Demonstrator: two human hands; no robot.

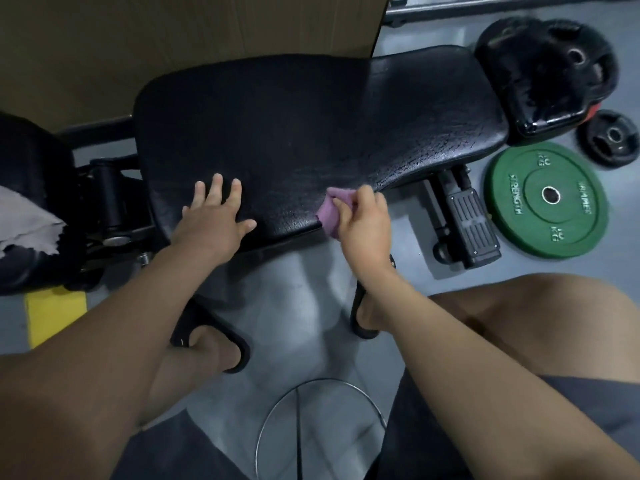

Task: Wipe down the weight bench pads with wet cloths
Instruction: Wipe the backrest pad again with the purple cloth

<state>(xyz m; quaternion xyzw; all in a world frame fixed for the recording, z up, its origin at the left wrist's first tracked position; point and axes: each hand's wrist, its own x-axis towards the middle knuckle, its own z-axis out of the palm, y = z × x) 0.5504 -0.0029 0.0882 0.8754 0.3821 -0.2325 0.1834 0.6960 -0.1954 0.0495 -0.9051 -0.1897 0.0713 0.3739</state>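
Note:
A long black bench pad [294, 133] with a cracked surface runs across the middle of the view. My left hand [216, 216] rests flat on its near edge with the fingers spread. My right hand [363, 223] grips a small pink cloth [330, 211] and presses it against the pad's near edge, to the right of the left hand. A second black pad [31, 202] stands at the far left with a grey cloth [24, 223] lying on it.
A green weight plate [547, 202] lies on the grey floor at the right, with black plates [554, 71] behind it and a smaller one [614, 136] beside. The bench's foot [467, 223] sticks out under the pad. A brown panel [173, 39] stands behind. A yellow block [55, 317] lies at the left.

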